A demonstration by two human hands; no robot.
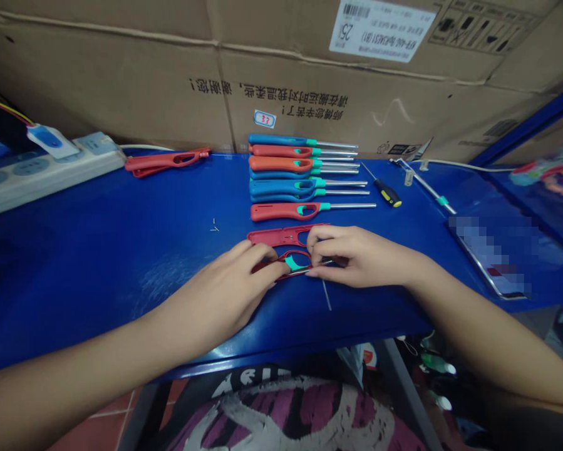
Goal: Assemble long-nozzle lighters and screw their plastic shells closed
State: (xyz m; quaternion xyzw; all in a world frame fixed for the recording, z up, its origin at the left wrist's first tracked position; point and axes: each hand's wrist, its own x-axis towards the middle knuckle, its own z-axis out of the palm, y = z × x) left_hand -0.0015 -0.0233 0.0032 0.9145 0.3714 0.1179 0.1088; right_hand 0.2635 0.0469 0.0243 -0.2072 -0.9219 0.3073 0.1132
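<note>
On the blue table, my left hand (pixel 243 285) is closed round the rear part of a red lighter half (pixel 302 255) with a green trigger (pixel 292 263) in it. My right hand (pixel 351 257) has its fingers pinched at the front end of the same piece, where a thin metal part shows between them. Just behind lies another red shell half (pixel 276 236), its front end partly hidden by my right hand. A thin metal rod (pixel 327 295) lies on the table below my right fingers.
Several lighters (pixel 285 212) lie in a row behind the hands. A screwdriver (pixel 387 193) is to their right, small screws (pixel 214 227) to the left. Red shells (pixel 168 161), a power strip (pixel 51 166) and a phone (pixel 488 257) lie farther out. A cardboard box (pixel 144 81) stands behind.
</note>
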